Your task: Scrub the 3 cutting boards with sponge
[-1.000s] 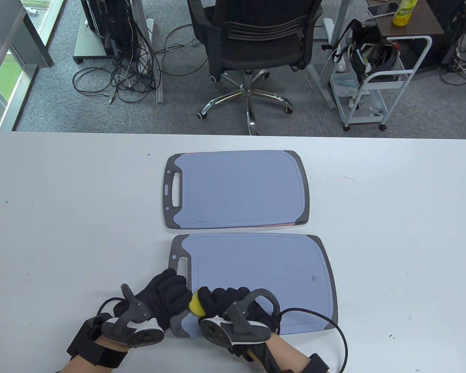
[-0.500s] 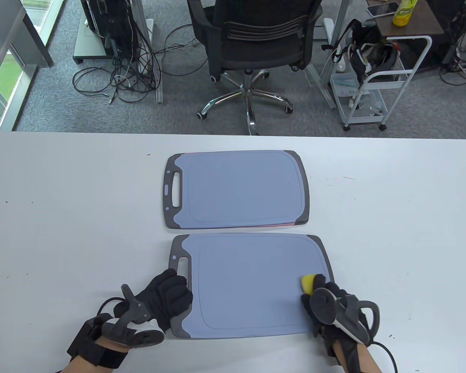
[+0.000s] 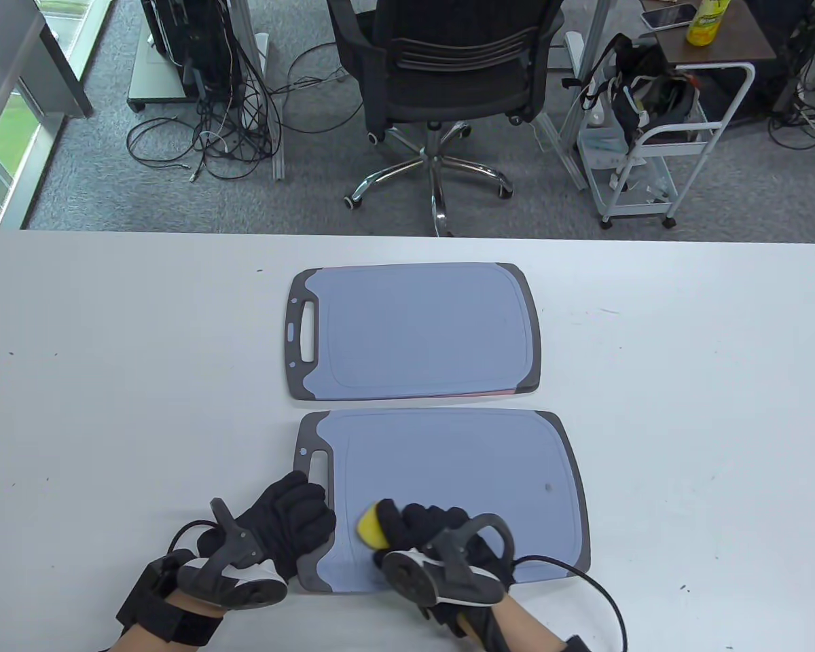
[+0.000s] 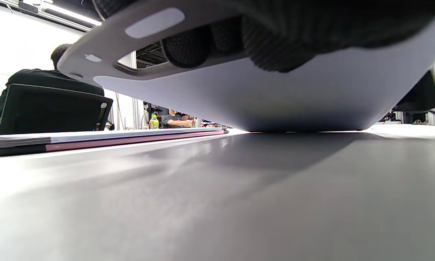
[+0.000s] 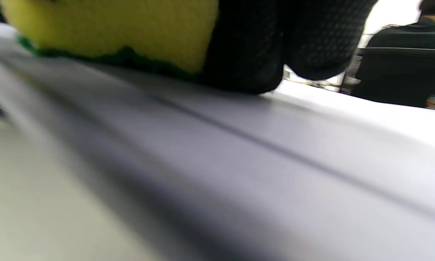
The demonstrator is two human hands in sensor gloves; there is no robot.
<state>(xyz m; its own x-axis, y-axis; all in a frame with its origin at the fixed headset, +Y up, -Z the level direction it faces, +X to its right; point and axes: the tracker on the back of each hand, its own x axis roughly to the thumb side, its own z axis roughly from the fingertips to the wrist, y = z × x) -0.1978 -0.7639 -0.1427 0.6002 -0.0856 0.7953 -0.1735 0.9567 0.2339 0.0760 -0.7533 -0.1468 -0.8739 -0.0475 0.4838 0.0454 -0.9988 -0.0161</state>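
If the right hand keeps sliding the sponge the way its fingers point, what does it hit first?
Probably the left hand, whose fingers grip the near cutting board's handle end; the right hand and sponge point left toward it.

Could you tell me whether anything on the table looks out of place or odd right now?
One thing: the near blue-grey plastic cutting board carries a small dark spot towards its right side, away from the yellow sponge in the right hand. The far blue-grey cutting board shows a pink edge beneath, seemingly another board.

White desk [image 3: 109,353], two spots of cutting boards.
Far cutting board [image 3: 414,331] on a pink-edged one; near cutting board [image 3: 448,475] just beside, its left end lifted.
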